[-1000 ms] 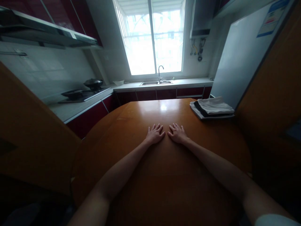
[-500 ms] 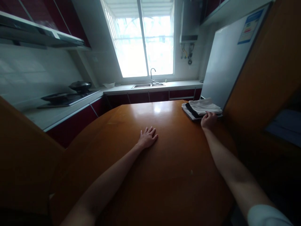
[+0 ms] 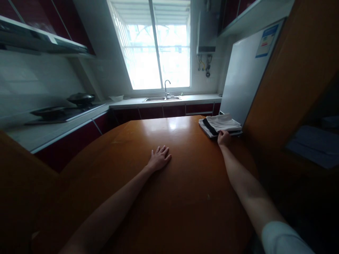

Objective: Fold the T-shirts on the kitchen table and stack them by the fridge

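On the brown wooden table (image 3: 180, 173) my left hand (image 3: 159, 158) lies palm down, its fingers spread, holding nothing. A stack of folded cloths sits at the table's far right: a white folded cloth (image 3: 224, 122) on top, a black folded cloth (image 3: 209, 126) showing beneath it, and paler layers under that. My right hand (image 3: 224, 139) is at the near edge of the stack, fingers closed in a pinch at the edge of the white cloth. The fingertips partly hide which layers lie between them.
A white refrigerator (image 3: 243, 74) stands behind the stack, beside an orange-brown wooden panel (image 3: 293, 81). Past the table runs a counter (image 3: 127, 103) with a sink (image 3: 156, 99) and faucet (image 3: 166, 88). At left, a pan (image 3: 49, 112) and a lidded pot (image 3: 81, 98) sit on the stove.
My right hand has shifted from over the near edge of the white cloth toward its near left corner, fingers pinching there. My left hand stays flat. The whole view has swung slightly right.
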A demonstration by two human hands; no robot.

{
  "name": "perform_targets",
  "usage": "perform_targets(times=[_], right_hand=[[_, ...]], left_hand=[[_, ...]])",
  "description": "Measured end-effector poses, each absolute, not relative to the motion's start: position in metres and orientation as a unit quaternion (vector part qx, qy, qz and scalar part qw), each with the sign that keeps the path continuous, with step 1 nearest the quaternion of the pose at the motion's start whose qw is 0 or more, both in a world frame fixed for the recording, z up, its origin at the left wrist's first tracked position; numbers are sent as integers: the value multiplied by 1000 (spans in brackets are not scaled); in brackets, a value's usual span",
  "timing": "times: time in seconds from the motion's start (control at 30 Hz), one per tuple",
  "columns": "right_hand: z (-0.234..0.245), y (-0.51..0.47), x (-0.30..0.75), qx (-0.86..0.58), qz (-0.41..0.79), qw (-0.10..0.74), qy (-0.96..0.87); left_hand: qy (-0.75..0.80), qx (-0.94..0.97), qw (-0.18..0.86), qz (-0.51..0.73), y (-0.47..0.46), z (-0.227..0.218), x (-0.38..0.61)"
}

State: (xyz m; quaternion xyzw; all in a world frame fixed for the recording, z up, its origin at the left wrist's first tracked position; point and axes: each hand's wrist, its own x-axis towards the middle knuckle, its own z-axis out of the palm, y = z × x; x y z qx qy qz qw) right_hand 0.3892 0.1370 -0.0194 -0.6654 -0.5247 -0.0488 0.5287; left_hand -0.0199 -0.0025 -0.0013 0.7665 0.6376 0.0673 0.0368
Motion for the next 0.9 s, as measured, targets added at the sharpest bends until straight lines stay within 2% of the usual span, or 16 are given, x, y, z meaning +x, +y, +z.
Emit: perform_targets(times=[0.17,0.3,0.43,0.5,0.6,0.7,0.9], right_hand=[[13,118,356,-640,-89,528,-551],[33,69,282,-552,-61,440,-706],[39,8,197,-428,97,325,-838],[40,-7,173,-356,206,299,-861],[36,4,168,-363,264,378,-810],[18,36,186,-463,210,453,-732],[-19,63,215,-477,179,402,-761]], left_hand=[[631,767,46,107,0,-8,-22],[642,727,78,231,9,-11,-29],[662,602,136,425,21,-6,-40],[658,573,144,468,24,-4,-44],[646,594,150,455,24,-6,-45],[625,637,149,426,21,-9,-40],[592,744,72,300,11,-2,-37]])
